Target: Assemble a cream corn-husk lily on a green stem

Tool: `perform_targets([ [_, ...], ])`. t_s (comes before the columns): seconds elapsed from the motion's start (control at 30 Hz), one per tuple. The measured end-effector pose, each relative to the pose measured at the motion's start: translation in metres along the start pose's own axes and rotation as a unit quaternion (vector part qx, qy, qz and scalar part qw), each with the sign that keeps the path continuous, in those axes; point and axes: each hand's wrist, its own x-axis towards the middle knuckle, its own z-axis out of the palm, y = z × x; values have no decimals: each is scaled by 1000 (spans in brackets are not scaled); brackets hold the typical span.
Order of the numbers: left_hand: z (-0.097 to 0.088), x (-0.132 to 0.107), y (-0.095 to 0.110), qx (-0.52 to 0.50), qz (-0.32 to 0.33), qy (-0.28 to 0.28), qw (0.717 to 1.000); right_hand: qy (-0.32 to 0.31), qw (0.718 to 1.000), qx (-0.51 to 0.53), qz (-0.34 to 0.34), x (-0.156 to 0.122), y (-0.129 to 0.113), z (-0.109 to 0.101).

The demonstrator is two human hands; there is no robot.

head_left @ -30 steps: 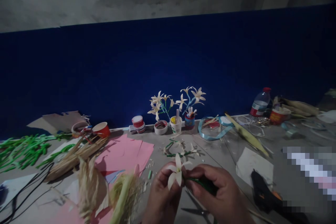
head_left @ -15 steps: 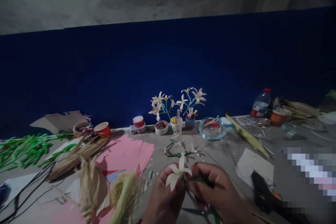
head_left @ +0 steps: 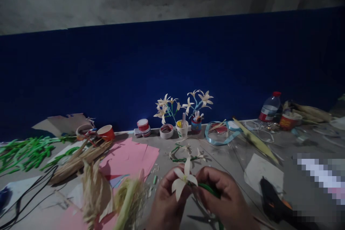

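Observation:
A cream-coloured artificial flower (head_left: 182,183) with pointed petals is pinched by my left hand (head_left: 168,201), whose fingers close behind the bloom. My right hand (head_left: 221,196) is closed on a strip of green tape (head_left: 207,188) right beside the flower's base; a loose green end hangs below it. The stem is mostly hidden by my fingers. Under my hands lie scissors (head_left: 201,219), partly covered. Just beyond them, a small green-wrapped sprig with cream flowers (head_left: 179,159) rests on the table.
Finished-looking flower sprays (head_left: 167,107) stand in cups at the back. Dried corn husks (head_left: 94,194), pink paper (head_left: 126,158) and green stems (head_left: 27,154) spread over the left. To the right are a black glue gun (head_left: 272,201), white paper (head_left: 265,174), blue ribbon (head_left: 208,136) and a bottle (head_left: 269,107).
The flower has turned slightly to face me more. My right hand and the green tape have shifted a little, and the whole view has moved slightly.

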Motion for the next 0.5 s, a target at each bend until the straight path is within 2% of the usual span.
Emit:
perform_targets([
  [0.1, -2, 3, 1, -2, 9, -7, 1000, -5, 1000, 17, 23, 1, -1, -2],
  [0.23, -5, 5, 6, 20, -13, -61, 998, -23, 999, 49, 2, 5, -5, -8],
  [0.4, -7, 6, 7, -7, -36, -113, 993, -88, 996, 2, -16, 9, -9, -16],
  [0.5, -9, 6, 5, 18, -33, -101, 994, -94, 995, -8, -21, 10, -7, -19],
])
